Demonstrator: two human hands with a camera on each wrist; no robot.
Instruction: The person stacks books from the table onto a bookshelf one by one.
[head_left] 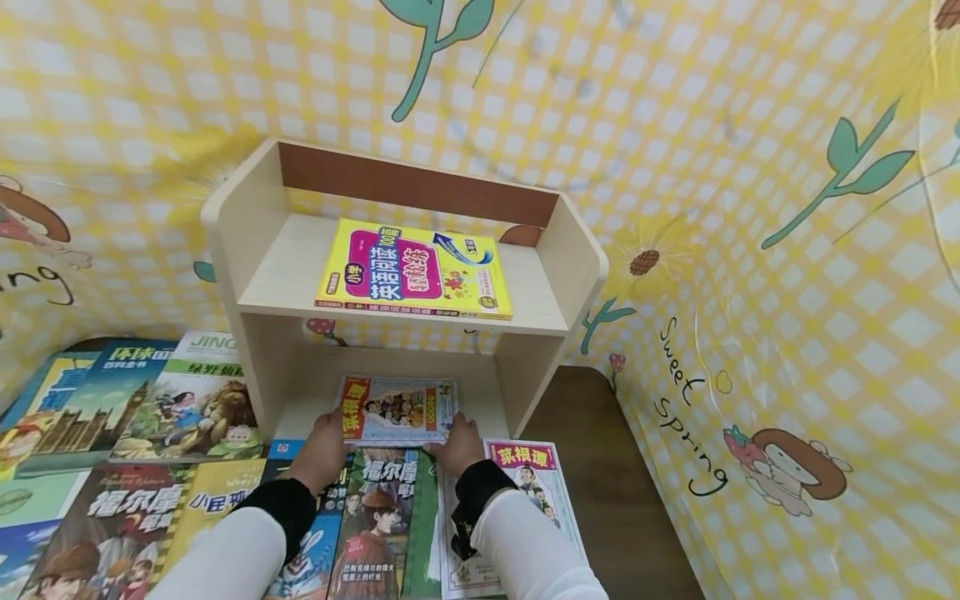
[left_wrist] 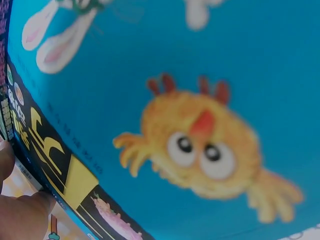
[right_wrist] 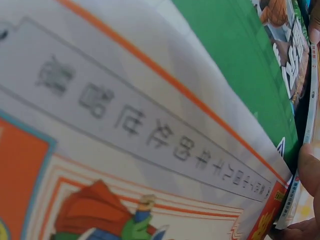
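Near the centre of the head view, the left hand (head_left: 322,452) and right hand (head_left: 459,450) grip a comic book (head_left: 405,412) by its two ends, thumbs at the near edge. The book is at the lower level of a pale bookshelf (head_left: 558,258); whether it touches the board is unclear. A yellow workbook (head_left: 412,271) lies above, on the upper level. More books (head_left: 202,400) cover the tabletop (head_left: 600,450) at lower left.

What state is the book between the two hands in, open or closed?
The book is closed: its printed cover faces up, no inside pages show, and the left hand and right hand hold its sides.
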